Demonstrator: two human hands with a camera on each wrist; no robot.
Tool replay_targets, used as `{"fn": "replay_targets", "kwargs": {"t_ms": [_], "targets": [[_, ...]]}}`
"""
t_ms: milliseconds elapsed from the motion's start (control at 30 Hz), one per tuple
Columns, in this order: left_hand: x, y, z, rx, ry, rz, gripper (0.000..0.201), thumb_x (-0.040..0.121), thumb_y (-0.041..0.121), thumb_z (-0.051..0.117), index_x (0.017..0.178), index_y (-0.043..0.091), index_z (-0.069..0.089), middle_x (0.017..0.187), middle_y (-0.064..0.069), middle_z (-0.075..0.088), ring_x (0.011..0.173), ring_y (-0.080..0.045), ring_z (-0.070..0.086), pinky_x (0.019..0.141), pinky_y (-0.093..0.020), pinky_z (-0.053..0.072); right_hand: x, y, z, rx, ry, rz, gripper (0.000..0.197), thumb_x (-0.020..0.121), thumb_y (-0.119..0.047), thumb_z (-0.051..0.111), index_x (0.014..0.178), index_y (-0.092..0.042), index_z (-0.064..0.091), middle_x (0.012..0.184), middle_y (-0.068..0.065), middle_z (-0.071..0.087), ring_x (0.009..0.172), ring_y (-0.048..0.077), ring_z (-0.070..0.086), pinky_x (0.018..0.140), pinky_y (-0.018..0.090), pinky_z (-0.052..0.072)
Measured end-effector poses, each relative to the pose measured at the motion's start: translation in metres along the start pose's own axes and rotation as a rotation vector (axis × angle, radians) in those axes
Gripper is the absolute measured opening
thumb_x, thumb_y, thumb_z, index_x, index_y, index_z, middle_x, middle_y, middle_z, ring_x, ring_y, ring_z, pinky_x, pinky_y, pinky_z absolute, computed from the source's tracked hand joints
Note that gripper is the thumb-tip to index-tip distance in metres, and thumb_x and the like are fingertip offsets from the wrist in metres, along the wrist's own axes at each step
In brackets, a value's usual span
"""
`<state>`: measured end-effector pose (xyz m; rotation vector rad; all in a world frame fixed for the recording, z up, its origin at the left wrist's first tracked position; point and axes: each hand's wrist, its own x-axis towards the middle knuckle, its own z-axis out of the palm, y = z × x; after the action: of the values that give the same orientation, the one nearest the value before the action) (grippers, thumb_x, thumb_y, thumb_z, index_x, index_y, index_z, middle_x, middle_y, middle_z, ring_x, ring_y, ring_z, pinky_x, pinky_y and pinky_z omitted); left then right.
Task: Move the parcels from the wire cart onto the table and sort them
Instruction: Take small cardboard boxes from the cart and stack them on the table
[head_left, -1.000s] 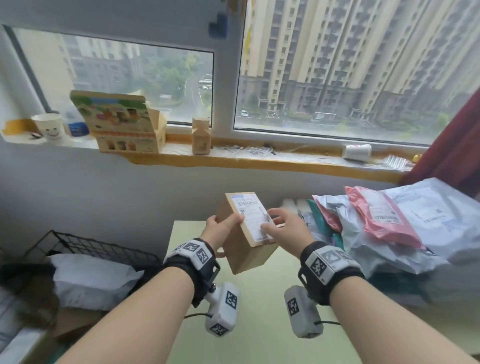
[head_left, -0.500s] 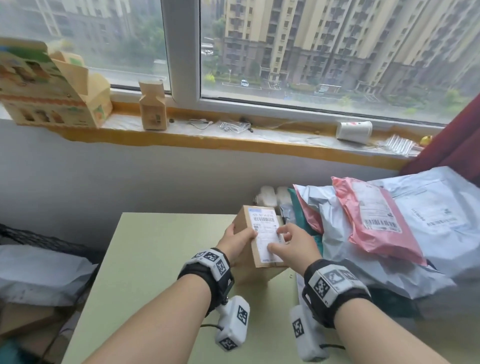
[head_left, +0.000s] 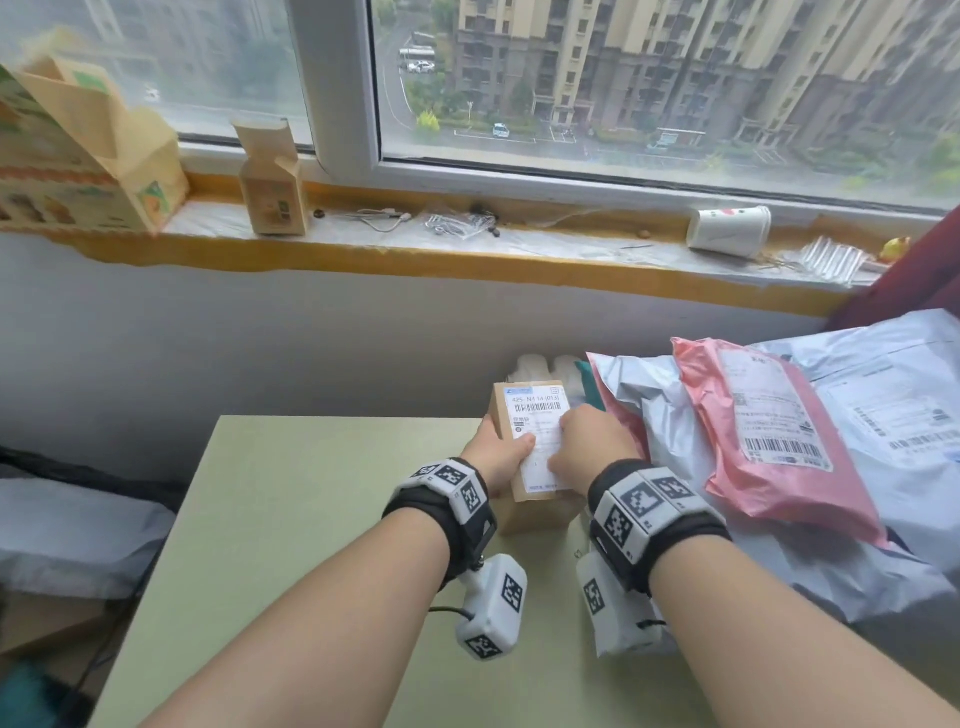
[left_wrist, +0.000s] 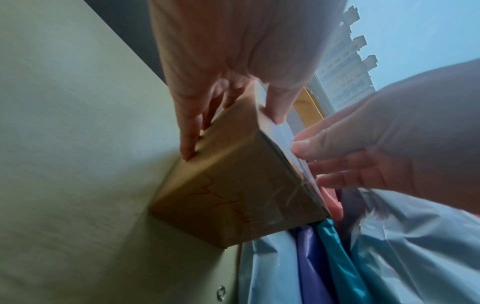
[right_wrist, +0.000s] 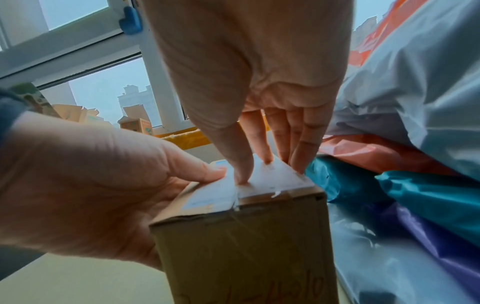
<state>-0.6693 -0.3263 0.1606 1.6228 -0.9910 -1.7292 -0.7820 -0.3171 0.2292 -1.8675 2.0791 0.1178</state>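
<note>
A small cardboard box (head_left: 535, 415) with a white shipping label on top stands on the pale green table (head_left: 311, 519), right against the pile of bags. My left hand (head_left: 498, 457) grips its left side, thumb on the label and fingers down the wall (left_wrist: 189, 133). My right hand (head_left: 587, 447) holds the right side, thumb and forefinger pressing on the label (right_wrist: 241, 164), the other fingers over the right edge. The box's near face (right_wrist: 246, 246) carries red handwriting.
Sorted poly mailers fill the table's right half: a pink one (head_left: 769, 431) on grey ones (head_left: 883, 415), teal and purple bags (left_wrist: 337, 257) below. The wire cart (head_left: 62, 465) with a white bag (head_left: 67, 525) is at the left. Cartons and a cup sit on the windowsill (head_left: 467, 249).
Both hands have lowered the box from mid-air onto the table beside the mailer pile. The head view has swung right, away from the cart.
</note>
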Motion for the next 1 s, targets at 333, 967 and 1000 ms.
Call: {"fn": "replay_targets", "kwargs": {"t_ms": [333, 967, 1000], "targets": [[0.03, 0.017, 0.005, 0.045, -0.017, -0.003, 0.057, 0.086, 0.031, 0.061, 0.137, 0.021, 0.036, 0.131, -0.003, 0.058, 0.113, -0.027, 0.062, 0.097, -0.049, 0.05, 0.028, 0.0, -0.004, -0.039, 0.069, -0.059, 0.034, 0.089, -0.012, 0.054, 0.122, -0.003, 0.053, 0.128, 0.011, 0.046, 0.118, 0.029, 0.048, 0.097, 0.033, 0.042], [0.031, 0.011, -0.003, 0.079, -0.049, 0.055, 0.067, 0.075, 0.042, 0.064, 0.133, 0.016, 0.044, 0.132, -0.007, 0.059, 0.114, -0.029, 0.061, 0.098, -0.047, 0.049, 0.053, 0.008, 0.008, 0.024, 0.05, 0.014, 0.038, 0.082, -0.015, 0.064, 0.117, -0.006, 0.053, 0.12, 0.007, 0.051, 0.108, 0.024, 0.056, 0.078, 0.026, 0.045], [0.025, 0.014, -0.005, 0.111, -0.048, 0.061, 0.068, 0.076, 0.043, 0.063, 0.134, 0.014, 0.045, 0.134, -0.008, 0.057, 0.115, -0.028, 0.06, 0.099, -0.046, 0.048, 0.053, 0.01, 0.009, 0.049, 0.056, 0.018, 0.04, 0.081, -0.014, 0.063, 0.119, -0.007, 0.053, 0.123, 0.005, 0.052, 0.111, 0.022, 0.056, 0.079, 0.025, 0.044]]}}
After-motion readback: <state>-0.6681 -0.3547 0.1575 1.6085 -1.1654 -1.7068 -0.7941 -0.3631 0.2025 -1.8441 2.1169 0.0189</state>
